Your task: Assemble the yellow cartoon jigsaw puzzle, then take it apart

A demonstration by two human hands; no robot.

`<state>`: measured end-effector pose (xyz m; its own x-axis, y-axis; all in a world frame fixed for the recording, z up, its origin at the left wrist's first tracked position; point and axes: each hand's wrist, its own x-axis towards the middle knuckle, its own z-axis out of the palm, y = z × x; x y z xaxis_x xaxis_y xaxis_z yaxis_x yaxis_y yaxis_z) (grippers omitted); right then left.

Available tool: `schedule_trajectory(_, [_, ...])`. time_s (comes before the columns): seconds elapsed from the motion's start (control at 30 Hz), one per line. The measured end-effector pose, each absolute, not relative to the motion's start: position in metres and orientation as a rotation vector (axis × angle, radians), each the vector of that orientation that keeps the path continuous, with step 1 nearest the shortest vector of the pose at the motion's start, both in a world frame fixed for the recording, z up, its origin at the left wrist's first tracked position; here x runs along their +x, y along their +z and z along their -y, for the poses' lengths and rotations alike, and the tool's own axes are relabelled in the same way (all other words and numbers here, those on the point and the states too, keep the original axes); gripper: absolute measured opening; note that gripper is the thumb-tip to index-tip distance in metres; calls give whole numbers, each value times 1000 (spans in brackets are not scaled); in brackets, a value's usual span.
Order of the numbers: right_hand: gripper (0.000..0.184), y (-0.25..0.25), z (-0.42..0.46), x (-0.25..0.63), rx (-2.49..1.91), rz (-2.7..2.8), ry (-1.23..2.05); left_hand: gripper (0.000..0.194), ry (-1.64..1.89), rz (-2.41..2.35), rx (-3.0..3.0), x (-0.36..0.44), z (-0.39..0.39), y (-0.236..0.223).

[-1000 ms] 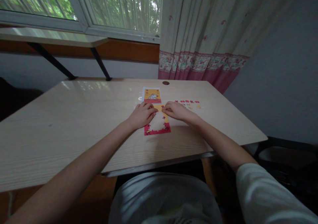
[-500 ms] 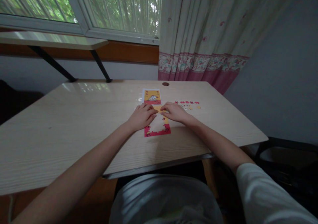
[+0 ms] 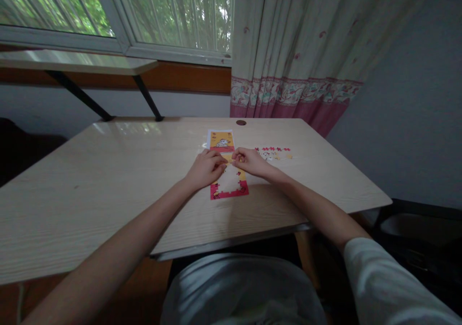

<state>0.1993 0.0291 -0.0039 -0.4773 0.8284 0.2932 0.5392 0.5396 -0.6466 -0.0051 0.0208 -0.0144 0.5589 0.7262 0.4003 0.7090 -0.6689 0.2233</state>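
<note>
A jigsaw puzzle frame (image 3: 231,194) lies flat on the desk, with a red lower border, yellow upper parts and a pale middle without pieces. My left hand (image 3: 206,167) rests over its upper left side, fingers laid forward on it. At the top edge, my right hand (image 3: 250,162) has thumb and fingers pinched at what looks like a small yellow puzzle piece, mostly hidden by the fingertips. Just beyond both hands lies a picture card (image 3: 221,141) showing a white animal on yellow and red.
Loose puzzle pieces (image 3: 276,149), several of them, lie in rows right of my right hand. The desk (image 3: 119,181) reaches to a window and a patterned curtain (image 3: 288,89). A raised shelf (image 3: 90,61) stands at the back left, and a round cable hole (image 3: 241,122) sits at the rear.
The fingers of my right hand have lifted and curled a little at the puzzle's top edge. My left hand stays in nearly the same place; the view has shifted slightly.
</note>
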Motion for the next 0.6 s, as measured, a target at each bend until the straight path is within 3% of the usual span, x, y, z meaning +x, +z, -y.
schedule_trajectory(0.1, [28, -3, -27, 198, -1008, 2128, 688, 23, 796, -1253, 2675, -5, -22, -15])
schedule_trajectory(0.37, [18, -5, -26, 194, -954, 1916, 875, 18, 894, -1227, 2539, 1, -15, -7])
schedule_trajectory(0.6, [25, -8, -25, 192, -999, 1884, 963, 12, 1029, -1237, 2421, 2, -12, -3])
